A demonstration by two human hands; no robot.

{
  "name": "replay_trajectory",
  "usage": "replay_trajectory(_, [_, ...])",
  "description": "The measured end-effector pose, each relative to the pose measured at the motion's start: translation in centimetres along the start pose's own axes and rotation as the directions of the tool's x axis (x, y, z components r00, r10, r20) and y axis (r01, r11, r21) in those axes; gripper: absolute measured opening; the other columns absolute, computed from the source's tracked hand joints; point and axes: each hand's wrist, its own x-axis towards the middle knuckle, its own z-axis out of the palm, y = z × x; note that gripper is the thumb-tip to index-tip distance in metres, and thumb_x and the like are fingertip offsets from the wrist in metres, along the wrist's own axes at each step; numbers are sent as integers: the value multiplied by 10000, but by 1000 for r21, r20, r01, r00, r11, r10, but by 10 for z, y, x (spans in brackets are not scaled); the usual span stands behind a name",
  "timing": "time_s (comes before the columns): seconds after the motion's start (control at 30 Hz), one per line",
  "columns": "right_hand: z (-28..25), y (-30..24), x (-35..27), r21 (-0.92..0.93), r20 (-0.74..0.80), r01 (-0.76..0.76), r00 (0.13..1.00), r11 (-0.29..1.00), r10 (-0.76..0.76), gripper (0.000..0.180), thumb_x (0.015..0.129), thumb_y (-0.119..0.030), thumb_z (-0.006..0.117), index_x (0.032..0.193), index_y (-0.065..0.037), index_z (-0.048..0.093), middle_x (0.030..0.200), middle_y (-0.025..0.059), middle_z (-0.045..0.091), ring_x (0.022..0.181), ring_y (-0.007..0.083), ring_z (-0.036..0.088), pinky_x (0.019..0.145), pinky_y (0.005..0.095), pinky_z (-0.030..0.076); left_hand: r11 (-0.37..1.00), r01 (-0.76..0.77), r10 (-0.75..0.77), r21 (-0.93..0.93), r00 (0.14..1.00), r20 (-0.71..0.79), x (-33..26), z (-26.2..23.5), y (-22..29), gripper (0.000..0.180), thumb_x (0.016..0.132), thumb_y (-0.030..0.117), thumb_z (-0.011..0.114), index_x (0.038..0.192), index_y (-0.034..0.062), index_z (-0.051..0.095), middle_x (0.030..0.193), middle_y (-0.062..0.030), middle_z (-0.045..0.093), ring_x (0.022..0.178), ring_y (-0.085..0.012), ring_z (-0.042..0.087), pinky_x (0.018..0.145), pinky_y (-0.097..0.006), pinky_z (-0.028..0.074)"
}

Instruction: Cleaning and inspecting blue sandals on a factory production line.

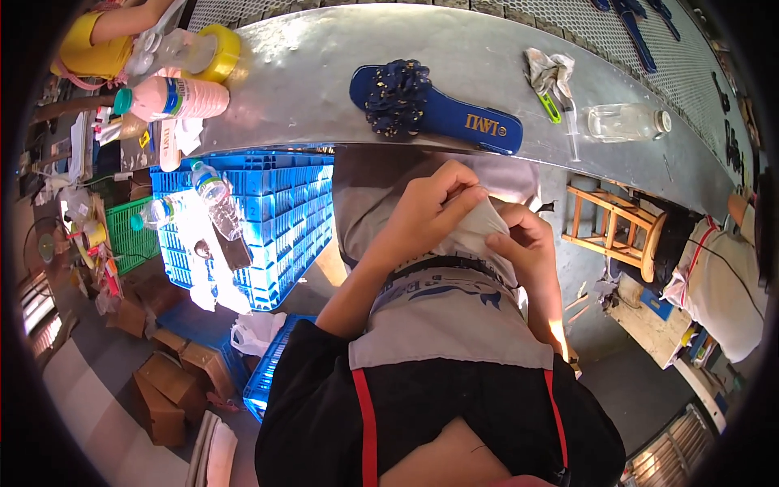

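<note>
Both of my hands are over my lap, below the metal table's edge. My left hand (pixel 430 213) is closed, thumb and forefinger pinched on the light grey apron (pixel 466 292) I wear. Beside it, my right hand (pixel 526 243) has its fingers curled, gripping a fold of the same apron; its fingertips are partly hidden. On the table in front of me lies a dark blue slide sandal (pixel 458 120), its strap covered by a ruffled fabric flower with gold specks. Neither hand touches the sandal.
The metal table (pixel 308 61) carries a pink bottle (pixel 182 99), a yellow tape roll (pixel 221 53), a crumpled rag (pixel 550 71), a green cutter (pixel 550 107), a syringe (pixel 572 134) and a glass bottle (pixel 625 122). Blue crates (pixel 280 219) stand lower left, a wooden stool (pixel 613 223) right. A co-worker's arm (pixel 130 20) is far left.
</note>
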Motion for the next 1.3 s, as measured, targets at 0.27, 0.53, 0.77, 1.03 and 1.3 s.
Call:
replay_trajectory(0.27, [12, -2, -9, 723, 65, -334, 904, 605, 422, 394, 777, -250, 858, 1044, -38, 661, 1014, 86, 720, 862, 177, 685, 772, 308, 549, 975, 4, -15, -224, 999, -48, 22, -3, -7, 118, 1008, 111, 698, 1030, 4, 653, 837, -11, 677, 774, -32, 582, 693, -212, 474])
replay_trajectory(0.53, [-11, 5, 30, 729, -377, 237, 922, 642, 87, 231, 985, -269, 738, 1069, -57, 700, 1054, 80, 714, 865, 181, 688, 766, 317, 554, 860, -457, 494, 228, 856, -151, 32, 34, -2, 83, 962, 102, 725, 982, 40, 675, 807, -85, 695, 660, -136, 633, 571, -282, 486])
replay_trajectory(0.77, [-53, -15, 46, 867, -383, 264, 895, 423, 227, 190, 1050, -248, 652, 1146, -107, 570, 1015, 65, 661, 659, 112, 535, 523, 247, 391, 365, -708, 669, 604, 651, 359, 34, 86, -5, 138, 839, 131, 703, 965, 93, 663, 838, -41, 616, 714, -194, 648, 578, -346, 503])
replay_trajectory(1.03, [-165, -49, 70, -783, -543, 81, 394, 616, -742, 156, 1000, -60, 686, 1148, -17, 709, 1006, 86, 749, 757, 189, 676, 657, 276, 514, 621, -728, 459, 290, 638, 618, 14, 74, -27, 241, 817, 55, 664, 1056, 81, 684, 992, -58, 698, 833, -281, 710, 688, -395, 570])
replay_trajectory(1.3, [-183, -44, 94, -879, -440, -162, 637, 448, -633, 264, 1018, -269, 680, 1182, -62, 680, 1105, 167, 746, 888, 366, 738, 768, 417, 569, 634, -448, 228, 631, 887, 401, 0, 26, -36, 188, 854, 69, 630, 1036, 87, 675, 932, -88, 690, 817, -328, 701, 692, -435, 555])
